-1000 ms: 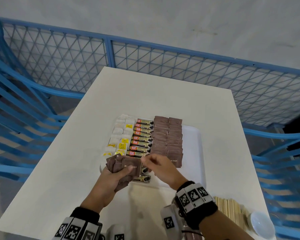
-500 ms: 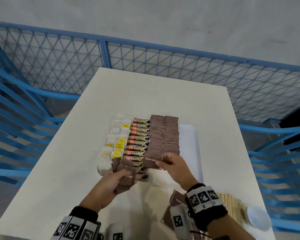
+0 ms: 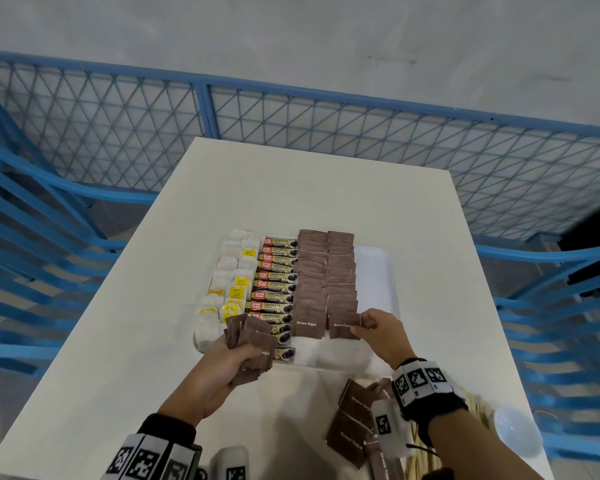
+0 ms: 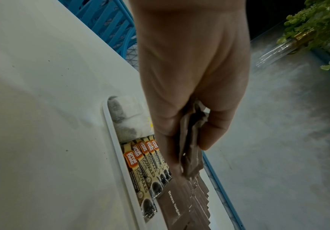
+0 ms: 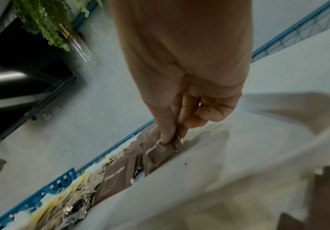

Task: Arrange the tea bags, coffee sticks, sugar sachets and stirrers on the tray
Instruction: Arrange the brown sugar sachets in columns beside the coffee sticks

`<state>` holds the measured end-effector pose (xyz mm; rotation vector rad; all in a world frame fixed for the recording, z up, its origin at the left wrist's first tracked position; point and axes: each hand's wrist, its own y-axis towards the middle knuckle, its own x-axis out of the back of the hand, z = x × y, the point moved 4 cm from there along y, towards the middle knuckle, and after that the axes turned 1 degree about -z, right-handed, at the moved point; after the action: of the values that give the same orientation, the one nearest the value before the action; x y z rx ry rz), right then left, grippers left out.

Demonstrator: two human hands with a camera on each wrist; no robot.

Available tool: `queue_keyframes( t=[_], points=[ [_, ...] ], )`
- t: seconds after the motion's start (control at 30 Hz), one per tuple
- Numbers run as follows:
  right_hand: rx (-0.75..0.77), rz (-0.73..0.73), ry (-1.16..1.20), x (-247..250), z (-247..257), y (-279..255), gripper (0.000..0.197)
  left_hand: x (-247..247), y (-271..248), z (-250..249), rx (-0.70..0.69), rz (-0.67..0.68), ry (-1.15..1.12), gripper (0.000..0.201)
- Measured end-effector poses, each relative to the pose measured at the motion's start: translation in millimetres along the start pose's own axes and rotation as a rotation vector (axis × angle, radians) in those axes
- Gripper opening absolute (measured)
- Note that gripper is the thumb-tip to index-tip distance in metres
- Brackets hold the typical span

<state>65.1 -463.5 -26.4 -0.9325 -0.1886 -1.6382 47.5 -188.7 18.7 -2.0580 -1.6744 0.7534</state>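
On the white table point(image 3: 291, 188) sits a white tray point(image 3: 378, 271), filled from its 9 o'clock side: tea bags point(image 3: 231, 282) in two columns with yellow tags, then a column of Great Taste coffee sticks point(image 3: 276, 277), then two columns of overlapping brown sugar sachets point(image 3: 326, 268). The tray's strip at 3 o'clock is bare.

The right hand point(image 3: 378, 332) is at the tray's 5 o'clock area, its thumb and fingers point(image 5: 168, 133) pinching the right edge of a single brown sugar sachet point(image 3: 342, 325) that lies at the near end of the right sachet column, just beside the "Brown Sugar" sachet ending the left column. From the right wrist view the other fingers are curled loosely above it.

The left hand point(image 3: 219, 372) is at the tray's 7 o'clock corner, over the near coffee sticks, fingers point(image 4: 217, 132) wrapped round a fanned bunch of sachets point(image 3: 252, 344), thumb across their face.

More loose sachets point(image 3: 352, 420) lie on the table at 5 o'clock, under the right wrist. Beyond that wrist, wooden stirrers point(image 3: 478, 407) lie on the table, partly hidden, and a small white bowl point(image 3: 516, 431) stands beside them. A blue mesh fence point(image 3: 326, 123) surrounds the table.
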Motion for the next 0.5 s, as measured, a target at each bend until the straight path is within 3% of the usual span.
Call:
queue_keyframes(
  t=[0.13, 0.33, 0.5],
  points=[
    [-0.007, -0.023, -0.041, -5, 2, 5, 0.023, -2, -2, -1, -0.017, -0.013, 0.007, 0.025],
    [-0.024, -0.067, -0.036, -8, 3, 2, 0.021, -3, -3, -4, -0.025, -0.013, 0.008, 0.025],
    [0.141, -0.151, -0.029, -14, 28, -18, 0.025, -3, -3, -5, -0.034, -0.03, -0.015, 0.031]
  ],
)
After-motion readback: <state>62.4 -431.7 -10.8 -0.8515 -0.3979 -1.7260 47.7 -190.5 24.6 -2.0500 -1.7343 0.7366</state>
